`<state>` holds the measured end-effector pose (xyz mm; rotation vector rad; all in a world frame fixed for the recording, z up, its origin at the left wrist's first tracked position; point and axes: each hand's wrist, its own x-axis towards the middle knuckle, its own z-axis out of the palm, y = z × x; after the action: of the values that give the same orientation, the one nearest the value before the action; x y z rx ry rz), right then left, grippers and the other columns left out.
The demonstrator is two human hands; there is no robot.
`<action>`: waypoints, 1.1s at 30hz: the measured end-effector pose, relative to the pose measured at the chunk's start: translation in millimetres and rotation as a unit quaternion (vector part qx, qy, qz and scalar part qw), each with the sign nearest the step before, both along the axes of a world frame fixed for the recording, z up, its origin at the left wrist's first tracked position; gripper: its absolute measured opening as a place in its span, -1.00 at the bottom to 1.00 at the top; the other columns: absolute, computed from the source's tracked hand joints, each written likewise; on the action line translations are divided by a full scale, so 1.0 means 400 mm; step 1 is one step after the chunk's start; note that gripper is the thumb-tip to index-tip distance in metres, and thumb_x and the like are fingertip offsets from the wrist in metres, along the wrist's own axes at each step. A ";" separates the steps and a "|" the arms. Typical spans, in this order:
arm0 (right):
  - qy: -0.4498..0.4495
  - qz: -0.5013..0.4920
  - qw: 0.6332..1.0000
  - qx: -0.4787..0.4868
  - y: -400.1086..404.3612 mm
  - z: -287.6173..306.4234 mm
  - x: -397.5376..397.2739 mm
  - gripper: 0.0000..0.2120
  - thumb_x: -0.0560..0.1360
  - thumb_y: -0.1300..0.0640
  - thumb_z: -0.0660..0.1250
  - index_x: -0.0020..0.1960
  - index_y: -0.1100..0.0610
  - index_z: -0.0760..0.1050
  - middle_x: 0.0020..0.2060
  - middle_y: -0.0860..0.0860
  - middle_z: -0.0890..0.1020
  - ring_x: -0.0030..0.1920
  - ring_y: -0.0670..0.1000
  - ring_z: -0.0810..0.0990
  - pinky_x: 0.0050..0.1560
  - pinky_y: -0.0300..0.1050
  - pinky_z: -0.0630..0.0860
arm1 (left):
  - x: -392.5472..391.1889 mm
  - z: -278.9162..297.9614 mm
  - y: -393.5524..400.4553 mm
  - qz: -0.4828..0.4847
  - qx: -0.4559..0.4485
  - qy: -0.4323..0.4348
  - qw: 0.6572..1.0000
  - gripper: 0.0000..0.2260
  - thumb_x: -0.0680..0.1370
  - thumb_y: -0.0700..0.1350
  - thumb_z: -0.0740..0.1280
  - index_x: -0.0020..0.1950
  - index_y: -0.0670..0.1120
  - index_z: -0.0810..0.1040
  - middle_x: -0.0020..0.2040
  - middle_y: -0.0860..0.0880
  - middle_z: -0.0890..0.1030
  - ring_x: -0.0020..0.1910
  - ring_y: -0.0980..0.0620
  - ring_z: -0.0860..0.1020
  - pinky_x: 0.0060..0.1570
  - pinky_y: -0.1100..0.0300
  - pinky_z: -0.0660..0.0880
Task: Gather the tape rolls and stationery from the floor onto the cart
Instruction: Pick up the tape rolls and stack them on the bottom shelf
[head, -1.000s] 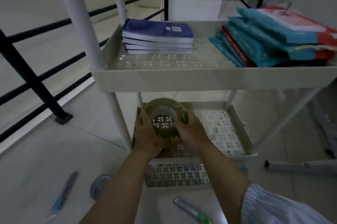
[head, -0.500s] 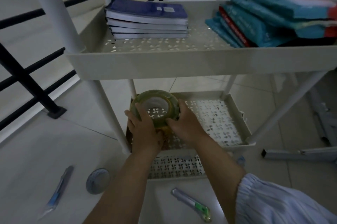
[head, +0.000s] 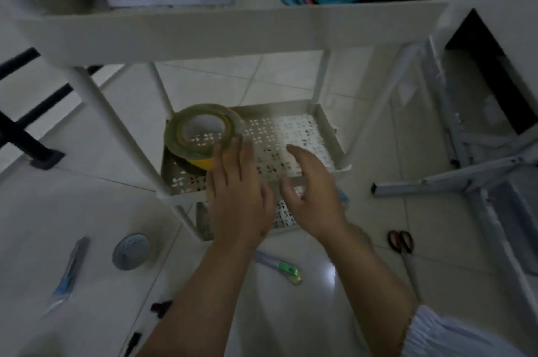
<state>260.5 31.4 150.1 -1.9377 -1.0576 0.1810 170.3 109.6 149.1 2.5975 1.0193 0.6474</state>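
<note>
Both hands had let go of the tape rolls (head: 201,138) since half a second earlier: the stack stood on the cart's middle shelf (head: 326,124), left corner. The left hand (head: 237,196) was spread, fingertips just touching the roll; the right hand (head: 313,196) hovered apart, fingers loose, empty. Placement judged complete; cutters (head: 281,265), scissors (head: 403,249) remained on the floor

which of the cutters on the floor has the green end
The cutter lying just below the cart, between the forearms; the other cutter, far left beside the round disc, has blue.
</note>
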 end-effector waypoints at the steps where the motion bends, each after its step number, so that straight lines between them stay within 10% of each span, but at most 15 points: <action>1: 0.001 -0.009 1.000 -0.019 -0.041 -0.025 -0.002 -0.56 0.42 0.21 0.25 0.29 0.23 0.37 0.22 0.15 0.50 0.21 -0.08 0.40 0.24 -0.41 0.19 | -0.004 -0.018 -0.035 -0.023 0.019 -0.004 1.000 -0.42 0.39 -0.07 0.21 0.39 -0.14 0.20 0.36 -0.24 0.40 0.36 -0.30 0.32 0.26 -0.27 0.31; 8: 0.092 -0.076 0.976 -0.181 -0.320 -0.233 0.036 -0.53 0.34 0.12 0.26 0.23 0.22 0.42 0.18 0.18 0.51 0.20 0.19 0.46 0.28 0.06 0.37 | -0.017 -0.204 -0.244 -0.145 0.057 0.151 0.976 -0.44 0.34 -0.03 0.18 0.34 -0.10 0.32 0.35 -0.18 0.44 0.38 -0.18 0.18 0.28 -0.30 0.28; 15: 0.159 -0.109 0.939 -0.284 -0.586 -0.376 0.059 -0.46 0.45 0.23 0.34 0.38 0.14 0.26 0.37 0.15 0.34 0.38 0.16 0.27 0.37 -0.03 0.19 | 0.017 -0.329 -0.420 -0.202 -0.026 0.311 0.928 -0.25 0.06 0.00 0.54 0.23 -0.13 0.50 0.24 -0.18 0.55 0.23 -0.23 0.50 0.02 -0.18 0.51; 20: 0.213 -0.118 0.927 -0.285 -0.631 -0.465 0.072 -0.43 0.47 0.19 0.32 0.42 0.13 0.19 0.41 0.12 0.29 0.41 0.13 0.22 0.40 -0.05 0.17 | 0.064 -0.406 -0.488 -0.226 -0.065 0.333 0.913 -0.20 0.16 0.03 0.51 0.34 -0.12 0.32 0.33 -0.21 0.46 0.30 -0.24 0.43 0.12 -0.18 0.46; 25: 0.259 -0.118 0.926 -0.247 -0.545 -0.509 0.152 -0.39 0.52 0.17 0.26 0.46 0.20 0.05 0.48 0.11 0.16 0.47 0.08 0.12 0.44 -0.10 0.07 | 0.132 -0.450 -0.470 -0.239 -0.075 0.374 0.893 -0.35 0.56 -0.06 0.15 0.50 -0.10 -0.20 0.53 -0.17 -0.21 0.49 -0.19 -0.24 0.44 -0.13 -0.13; 33: 0.366 -0.130 0.902 -0.187 -0.452 -0.552 0.254 -0.37 0.52 0.18 0.25 0.48 0.18 0.03 0.45 0.11 0.23 0.44 0.10 0.22 0.42 0.04 0.24 | 0.227 -0.523 -0.401 -0.206 -0.091 0.386 0.895 -0.29 0.55 -0.08 0.16 0.47 -0.17 -0.30 0.50 -0.27 -0.26 0.48 -0.26 -0.20 0.44 -0.08 0.00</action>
<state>362.3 -149.4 -70.9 -2.0499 -0.2655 0.9368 261.2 -50.6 -60.1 2.7826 0.5981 -0.6060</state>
